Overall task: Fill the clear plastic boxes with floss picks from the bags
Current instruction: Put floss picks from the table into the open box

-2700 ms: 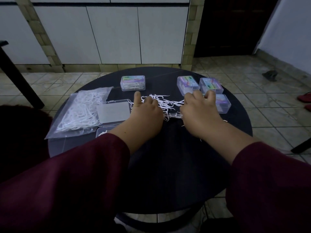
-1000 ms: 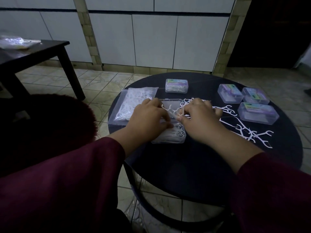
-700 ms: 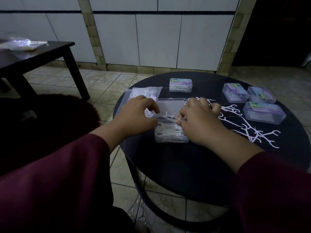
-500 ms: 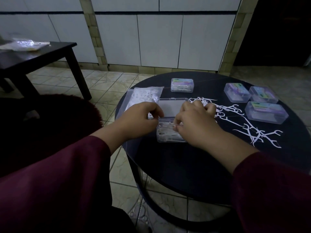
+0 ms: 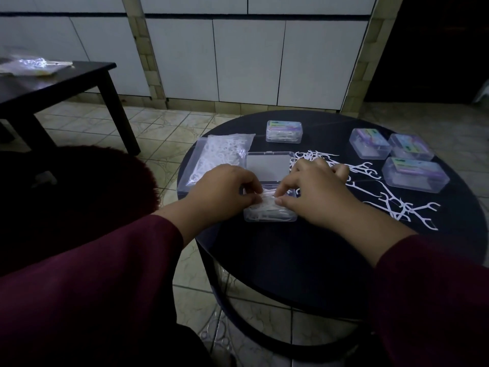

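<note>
Setting: dim room in a home, likely a living or utility area. Evidence: glazed patterned floor tiles (image 5: 169,128); back wall (image 5: 248,59) of large white panels split by tan brick-look pillars (image 5: 148,64); dark doorway (image 5: 434,49) at right. Furniture is domestic and low: round black table (image 5: 291,255) on a ring base, second dark table (image 5: 53,83) at left carrying a plastic bag (image 5: 31,65). No bench, shelving or shop fittings visible. Person seated close to the round table, in maroon sleeves (image 5: 92,282). Lighting weak, bluish, no lamp in view.
</note>
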